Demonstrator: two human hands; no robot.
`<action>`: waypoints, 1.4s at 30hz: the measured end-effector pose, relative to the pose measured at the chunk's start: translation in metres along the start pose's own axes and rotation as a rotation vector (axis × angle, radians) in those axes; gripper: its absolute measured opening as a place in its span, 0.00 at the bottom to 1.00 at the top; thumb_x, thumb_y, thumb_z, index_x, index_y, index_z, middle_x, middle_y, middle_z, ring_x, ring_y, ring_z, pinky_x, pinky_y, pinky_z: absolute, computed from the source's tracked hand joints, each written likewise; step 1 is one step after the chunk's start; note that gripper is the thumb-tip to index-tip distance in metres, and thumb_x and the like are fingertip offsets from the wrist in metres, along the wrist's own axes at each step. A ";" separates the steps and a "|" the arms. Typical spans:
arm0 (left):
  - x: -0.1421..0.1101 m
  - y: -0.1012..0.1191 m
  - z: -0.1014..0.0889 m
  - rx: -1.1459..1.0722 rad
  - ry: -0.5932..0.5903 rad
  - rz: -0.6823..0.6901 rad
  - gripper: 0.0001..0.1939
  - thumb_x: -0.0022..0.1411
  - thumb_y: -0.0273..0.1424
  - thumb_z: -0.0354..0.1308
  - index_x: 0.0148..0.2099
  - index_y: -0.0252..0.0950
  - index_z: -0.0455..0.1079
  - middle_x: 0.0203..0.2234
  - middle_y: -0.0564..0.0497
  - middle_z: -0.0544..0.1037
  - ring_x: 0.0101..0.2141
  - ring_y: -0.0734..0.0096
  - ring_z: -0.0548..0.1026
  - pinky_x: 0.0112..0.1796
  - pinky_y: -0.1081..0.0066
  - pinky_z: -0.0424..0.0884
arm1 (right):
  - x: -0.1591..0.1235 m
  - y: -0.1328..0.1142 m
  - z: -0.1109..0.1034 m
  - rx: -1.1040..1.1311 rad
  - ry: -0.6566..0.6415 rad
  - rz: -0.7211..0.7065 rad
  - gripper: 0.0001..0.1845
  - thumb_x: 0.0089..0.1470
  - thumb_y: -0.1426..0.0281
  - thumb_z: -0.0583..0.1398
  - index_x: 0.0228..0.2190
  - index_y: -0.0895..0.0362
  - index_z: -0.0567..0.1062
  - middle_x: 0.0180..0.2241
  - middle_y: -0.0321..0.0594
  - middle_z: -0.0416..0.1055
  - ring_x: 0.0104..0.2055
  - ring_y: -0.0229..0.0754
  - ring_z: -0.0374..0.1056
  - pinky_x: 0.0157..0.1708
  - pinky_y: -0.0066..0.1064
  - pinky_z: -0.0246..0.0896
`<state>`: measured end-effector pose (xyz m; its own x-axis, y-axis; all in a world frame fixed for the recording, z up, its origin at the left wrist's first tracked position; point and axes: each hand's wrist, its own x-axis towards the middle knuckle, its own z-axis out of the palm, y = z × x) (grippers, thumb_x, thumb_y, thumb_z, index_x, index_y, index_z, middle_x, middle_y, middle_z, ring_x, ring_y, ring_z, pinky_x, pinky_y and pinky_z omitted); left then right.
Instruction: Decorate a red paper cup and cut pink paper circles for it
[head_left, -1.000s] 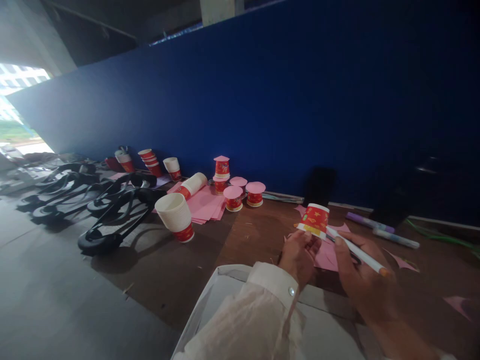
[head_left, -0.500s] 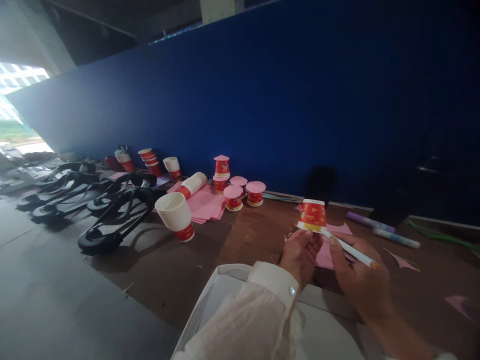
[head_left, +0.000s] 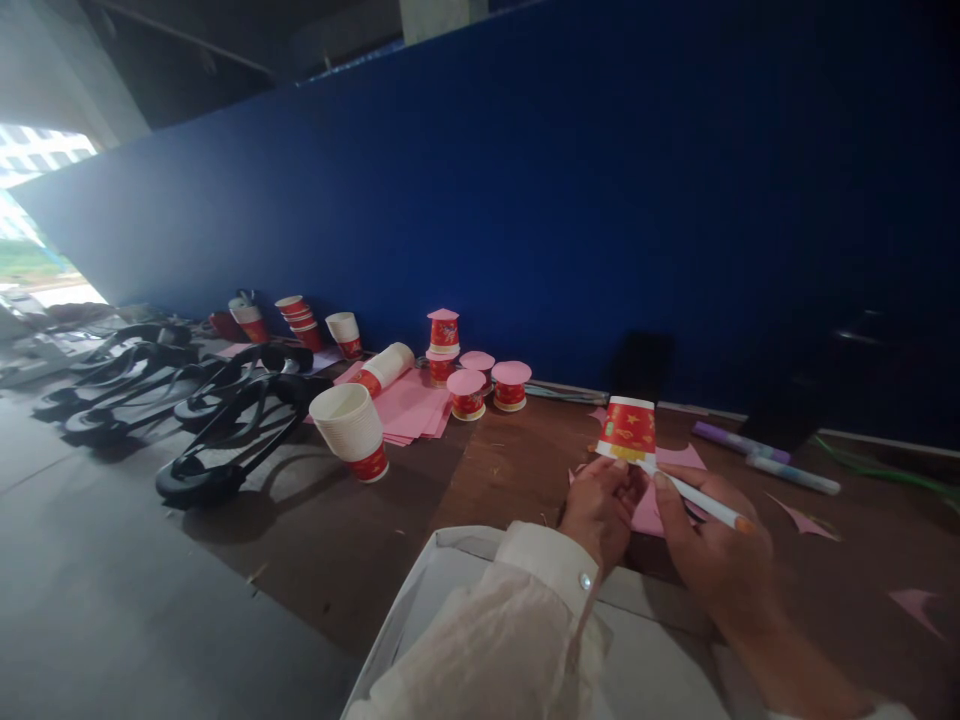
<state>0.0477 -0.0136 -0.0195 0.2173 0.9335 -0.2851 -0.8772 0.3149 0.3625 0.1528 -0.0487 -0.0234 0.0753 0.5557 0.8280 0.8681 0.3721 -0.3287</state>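
A red paper cup (head_left: 630, 425) with yellow stars is held upside down by its rim in my left hand (head_left: 602, 510). Part of the white rim band carries yellow colouring. Between the fingers of my right hand (head_left: 724, 560) is a white marker (head_left: 709, 503) with an orange end, its tip at the cup's rim. Pink paper (head_left: 651, 515) lies beneath the two hands, partly hidden by them. To the right rest a purple marker (head_left: 739, 442) and a pale marker (head_left: 795, 475).
Several upside-down red cups with pink paper discs (head_left: 511, 374) stand by the blue partition (head_left: 480, 200). Farther left are a stack of cups (head_left: 351, 432), pink sheets (head_left: 416, 408), a lying cup stack (head_left: 386, 368) and black strapped headgear (head_left: 202, 480). Pink scraps (head_left: 806, 522) lie at right.
The cup has turned slightly in my left hand and shifted a little right. The marker tip has moved a little left along the rim.
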 end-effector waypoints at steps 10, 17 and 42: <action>0.003 -0.003 -0.003 0.015 -0.039 0.009 0.09 0.49 0.22 0.72 0.28 0.31 0.73 0.25 0.51 0.75 0.29 0.75 0.74 0.40 0.72 0.74 | -0.001 0.001 0.000 -0.023 0.016 -0.043 0.13 0.66 0.62 0.58 0.40 0.56 0.79 0.37 0.47 0.81 0.41 0.51 0.79 0.46 0.42 0.71; 0.003 -0.005 -0.005 0.048 -0.058 0.007 0.12 0.46 0.23 0.75 0.30 0.31 0.75 0.28 0.50 0.77 0.29 0.75 0.75 0.41 0.71 0.73 | -0.002 0.004 0.002 -0.017 0.005 -0.003 0.14 0.66 0.60 0.58 0.40 0.55 0.79 0.37 0.46 0.82 0.41 0.51 0.78 0.46 0.43 0.71; -0.001 -0.004 0.000 0.142 0.012 0.008 0.14 0.43 0.26 0.78 0.28 0.31 0.74 0.27 0.51 0.75 0.30 0.74 0.75 0.41 0.71 0.74 | -0.001 0.002 0.000 0.002 -0.019 -0.013 0.14 0.65 0.60 0.58 0.39 0.55 0.80 0.37 0.46 0.82 0.40 0.50 0.78 0.46 0.42 0.70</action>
<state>0.0512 -0.0158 -0.0207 0.2044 0.9343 -0.2922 -0.8092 0.3292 0.4866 0.1540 -0.0485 -0.0246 0.0550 0.5648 0.8234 0.8678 0.3808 -0.3192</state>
